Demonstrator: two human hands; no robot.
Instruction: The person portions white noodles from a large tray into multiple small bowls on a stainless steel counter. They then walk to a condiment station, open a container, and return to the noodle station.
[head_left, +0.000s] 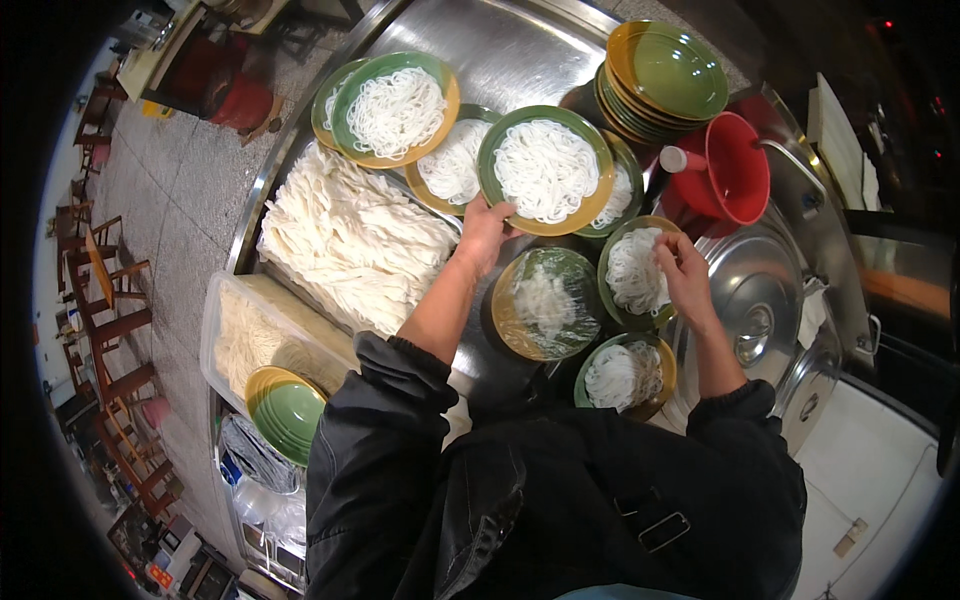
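My left hand (487, 231) grips the near rim of a green and yellow plate of white noodles (546, 172), which overlaps noodle plates on both sides. My right hand (681, 266) is at the noodles of a smaller green and yellow bowl (637, 271), fingertips bent together; whether they pinch any strands is not clear. Between my forearms stands a bowl covered with clear plastic film (545, 304). Nearer me is another bowl with noodles (624, 375). At the upper left, a noodle plate (397, 109) rests partly over another.
A tray heaped with thick white noodles (360, 240) and a plastic tub of thinner noodles (247, 330) stand left. Stacked plates (666, 71), a red plastic vessel (739, 169) and a large metal lid (754, 322) lie right. An empty bowl (289, 412) sits lower left.
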